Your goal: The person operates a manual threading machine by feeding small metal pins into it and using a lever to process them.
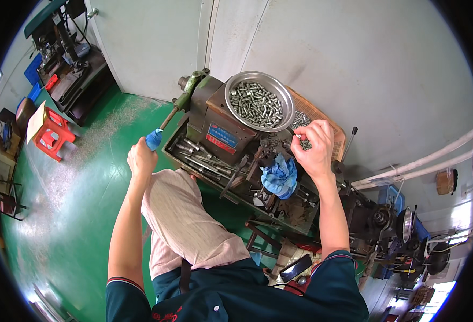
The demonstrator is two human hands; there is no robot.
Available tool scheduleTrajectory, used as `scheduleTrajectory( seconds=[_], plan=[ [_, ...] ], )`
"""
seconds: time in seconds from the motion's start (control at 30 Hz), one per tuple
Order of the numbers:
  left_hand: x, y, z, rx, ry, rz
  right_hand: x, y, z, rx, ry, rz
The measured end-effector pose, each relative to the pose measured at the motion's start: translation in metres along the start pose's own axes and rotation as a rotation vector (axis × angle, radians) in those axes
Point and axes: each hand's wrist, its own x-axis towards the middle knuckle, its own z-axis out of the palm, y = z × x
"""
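My left hand (pixel 141 157) is closed round the end of a machine lever (pixel 169 116), just below a blue wrapping (pixel 154 139) on it. Over on the right, my right hand (pixel 316 146) is pinched at the fingertips on a small metal part (pixel 298 136), mostly hidden by the fingers. Close behind that hand lies an orange woven basket (pixel 337 140) with more small metal parts. A round steel bowl (pixel 286 94) full of short shiny metal pieces (pixel 255 102) rests on top of the machine (pixel 204 121).
A crumpled blue cloth (pixel 279 177) lies on the machine bed. Metal rods (pixel 204 163) fill a tray at its front. A thin lever with a black knob (pixel 354 130) stands beside the basket. A red stool (pixel 59 137) and another machine (pixel 70 64) are at the far left.
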Motion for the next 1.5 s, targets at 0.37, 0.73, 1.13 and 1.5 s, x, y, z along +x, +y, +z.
scheduleTrajectory(
  seconds=[0.37, 0.73, 1.13, 1.5],
  plan=[
    [-0.003, 0.001, 0.002, -0.013, 0.014, 0.010, -0.001, -0.005, -0.002, 0.022, 0.019, -0.137],
    [-0.001, -0.002, 0.002, -0.057, 0.076, 0.027, -0.019, -0.029, 0.010, 0.141, -0.006, -0.195],
    [0.001, -0.005, 0.010, -0.070, 0.046, 0.018, -0.041, -0.054, 0.021, 0.331, -0.179, -0.105],
    [0.000, -0.005, 0.008, -0.077, 0.048, 0.020, -0.046, -0.058, 0.025, 0.352, -0.189, -0.086]
  ],
)
